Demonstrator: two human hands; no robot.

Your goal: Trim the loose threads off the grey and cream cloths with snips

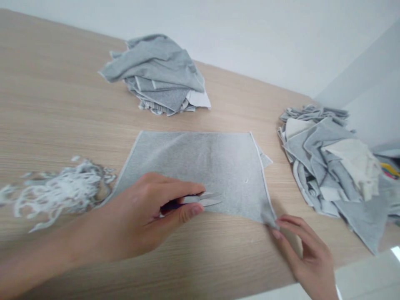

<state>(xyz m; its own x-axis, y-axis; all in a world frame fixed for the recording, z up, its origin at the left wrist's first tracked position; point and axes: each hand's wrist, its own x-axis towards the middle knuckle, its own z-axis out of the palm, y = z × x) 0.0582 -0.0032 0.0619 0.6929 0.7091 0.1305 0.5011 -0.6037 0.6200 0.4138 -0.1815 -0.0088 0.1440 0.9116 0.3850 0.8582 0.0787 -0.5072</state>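
A grey fabric piece point(200, 162) with pale stitched edges lies spread on the table in front of me. My left hand point(168, 212) is closed around small thread snips point(203, 200), whose two pointed blades stand slightly apart over the fabric's lower part. Most of the snips' handle is hidden in my palm. At the fabric's lower right corner, my right hand point(303, 250) pinches the edge between thumb and fingertips. A small corner of cloth sticks out from beneath the piece on its right side.
A heap of white and grey trimmings point(68, 187) lies at the left. Folded grey cloths point(159, 71) are stacked at the back. On the right is a loose pile of grey and cream cloths point(331, 154). The wooden table point(46, 91) meets a white wall behind.
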